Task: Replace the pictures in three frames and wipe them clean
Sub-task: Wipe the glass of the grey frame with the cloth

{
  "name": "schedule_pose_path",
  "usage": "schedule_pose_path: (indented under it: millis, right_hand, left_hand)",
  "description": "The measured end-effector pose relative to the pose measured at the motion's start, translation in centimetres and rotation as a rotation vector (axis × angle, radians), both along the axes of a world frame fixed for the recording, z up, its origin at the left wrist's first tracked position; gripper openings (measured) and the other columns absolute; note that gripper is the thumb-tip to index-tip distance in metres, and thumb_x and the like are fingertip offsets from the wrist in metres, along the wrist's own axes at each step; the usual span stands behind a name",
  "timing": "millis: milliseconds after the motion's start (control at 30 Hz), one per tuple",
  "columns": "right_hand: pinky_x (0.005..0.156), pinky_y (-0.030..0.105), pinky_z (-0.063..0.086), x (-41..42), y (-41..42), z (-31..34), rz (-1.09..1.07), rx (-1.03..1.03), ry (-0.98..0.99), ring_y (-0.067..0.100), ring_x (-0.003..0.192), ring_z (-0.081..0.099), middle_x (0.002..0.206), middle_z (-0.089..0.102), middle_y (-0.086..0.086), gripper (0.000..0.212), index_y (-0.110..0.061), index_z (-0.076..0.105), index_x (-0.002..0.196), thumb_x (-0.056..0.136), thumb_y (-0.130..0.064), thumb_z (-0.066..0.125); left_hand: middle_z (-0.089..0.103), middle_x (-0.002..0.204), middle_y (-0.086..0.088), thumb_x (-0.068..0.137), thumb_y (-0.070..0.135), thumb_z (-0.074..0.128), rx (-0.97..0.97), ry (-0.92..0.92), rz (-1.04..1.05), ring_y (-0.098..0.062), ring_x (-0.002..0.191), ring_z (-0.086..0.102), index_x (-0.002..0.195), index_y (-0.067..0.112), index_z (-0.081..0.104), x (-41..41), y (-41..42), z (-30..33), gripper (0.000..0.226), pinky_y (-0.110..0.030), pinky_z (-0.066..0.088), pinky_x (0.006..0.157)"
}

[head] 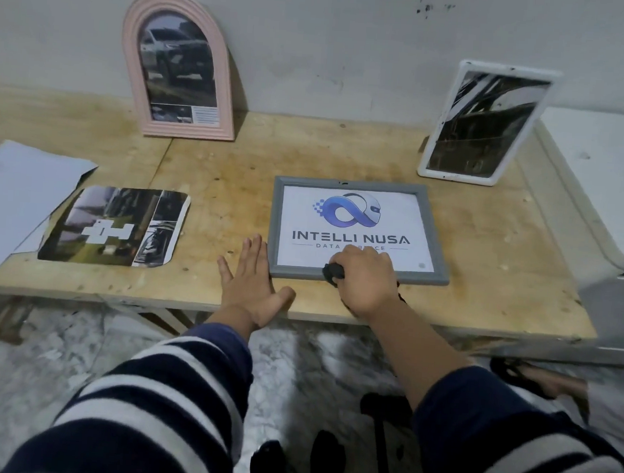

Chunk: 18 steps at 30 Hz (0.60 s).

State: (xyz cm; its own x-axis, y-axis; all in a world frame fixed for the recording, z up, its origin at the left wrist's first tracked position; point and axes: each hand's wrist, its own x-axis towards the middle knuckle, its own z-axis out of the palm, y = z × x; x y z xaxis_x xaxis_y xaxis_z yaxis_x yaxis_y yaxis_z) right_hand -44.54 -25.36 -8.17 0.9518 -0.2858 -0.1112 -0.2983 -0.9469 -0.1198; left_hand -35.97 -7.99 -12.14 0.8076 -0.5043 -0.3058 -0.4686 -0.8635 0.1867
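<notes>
The grey frame (360, 232) lies flat on the worktop (215, 178), glass up, likely so it can be wiped. The left hand (250, 282) rests beside it with straight fingers touching its edge, seemingly to steady it. The right hand (365, 277) curls around a dark cloth (334, 272) at the frame's near edge.

A worn plywood bench (211, 177) — stained and pitted — stands against a grey wall (335, 35) marked with a few dark specks at upper right. Below its front edge lies a marbled grey-and-white floor (54, 358). To the right, just beside the bench, sits a white moulded surface (604, 153).
</notes>
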Motion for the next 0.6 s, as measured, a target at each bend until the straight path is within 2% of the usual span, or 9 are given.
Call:
schedule_pose_path:
  millis: [200, 267, 367, 400, 467, 533, 600]
  right_hand:
    - [0.080, 0.036, 0.033, 3.1, 3.6, -0.1, 0.106, 0.033, -0.024, 0.027, 0.103, 0.053, 0.110, 0.059, -0.001, 0.025, -0.026, 0.064, 0.112, 0.091, -0.019, 0.053]
    - [0.085, 0.038, 0.036, 3.7, 4.3, 0.0, 0.131, 0.080, -0.007, 0.027, 0.105, 0.054, 0.112, 0.060, -0.001, 0.024, -0.027, 0.065, 0.112, 0.091, -0.021, 0.056]
    - [0.091, 0.038, 0.040, 3.9, 3.1, 1.0, 0.007, 0.323, 0.038, 0.024, 0.107, 0.057, 0.115, 0.064, -0.003, 0.023, -0.029, 0.064, 0.110, 0.088, -0.023, 0.061]
    - [0.092, 0.037, 0.042, 3.8, 2.3, 1.5, -0.085, 0.437, 0.028, 0.023, 0.106, 0.058, 0.115, 0.065, -0.004, 0.023, -0.028, 0.063, 0.110, 0.087, -0.023, 0.062]
    - [0.090, 0.035, 0.046, 3.5, -0.1, 2.2, -0.244, 0.550, -0.020, 0.022, 0.105, 0.059, 0.113, 0.065, -0.002, 0.025, -0.027, 0.062, 0.111, 0.087, -0.023, 0.063]
    - [0.088, 0.034, 0.047, 3.1, -2.9, 2.9, -0.356, 0.519, -0.075, 0.024, 0.103, 0.059, 0.113, 0.062, 0.001, 0.028, -0.026, 0.062, 0.113, 0.085, -0.023, 0.065]
    - [0.086, 0.033, 0.048, 2.8, -5.6, 3.4, -0.444, 0.445, -0.117, 0.028, 0.102, 0.060, 0.119, 0.059, 0.007, 0.031, -0.028, 0.062, 0.115, 0.084, -0.027, 0.066]
  left_hand:
    - [-0.027, 0.157, 0.000, 0.092, 0.041, 0.040, -0.057, 0.094, 0.004, -0.014, 0.144, -0.025, 0.153, 0.013, -0.013, 0.4, 0.2, 0.5, 0.085, -0.052, -0.019, 0.112]
    - [-0.026, 0.157, 0.001, 0.092, 0.040, 0.041, -0.072, 0.129, 0.007, -0.013, 0.144, -0.026, 0.153, 0.013, -0.012, 0.6, 0.3, 0.5, 0.085, -0.051, -0.019, 0.112]
    - [-0.024, 0.158, 0.001, 0.093, 0.040, 0.041, -0.104, 0.148, 0.004, -0.013, 0.145, -0.023, 0.153, 0.014, -0.011, 0.6, 0.5, 0.6, 0.084, -0.051, -0.017, 0.114]
    - [-0.018, 0.160, 0.001, 0.093, 0.039, 0.043, -0.153, 0.142, 0.027, -0.013, 0.146, -0.018, 0.154, 0.014, -0.007, 0.6, 0.6, 0.7, 0.083, -0.050, -0.016, 0.115]
    - [0.010, 0.161, 0.000, 0.092, 0.036, 0.048, -0.339, 0.100, 0.138, -0.014, 0.148, 0.006, 0.153, 0.015, 0.012, 0.6, 0.6, 0.9, 0.074, -0.047, -0.005, 0.117]
    - [0.037, 0.147, -0.001, 0.092, 0.031, 0.048, -0.483, 0.024, 0.256, -0.017, 0.136, 0.031, 0.144, 0.017, 0.033, 1.1, 0.0, 1.7, 0.056, -0.045, 0.014, 0.113]
    - [0.044, 0.139, -0.002, 0.094, 0.027, 0.045, -0.488, -0.022, 0.314, -0.019, 0.128, 0.040, 0.140, 0.019, 0.039, 2.2, -1.0, 2.8, 0.047, -0.045, 0.027, 0.106]
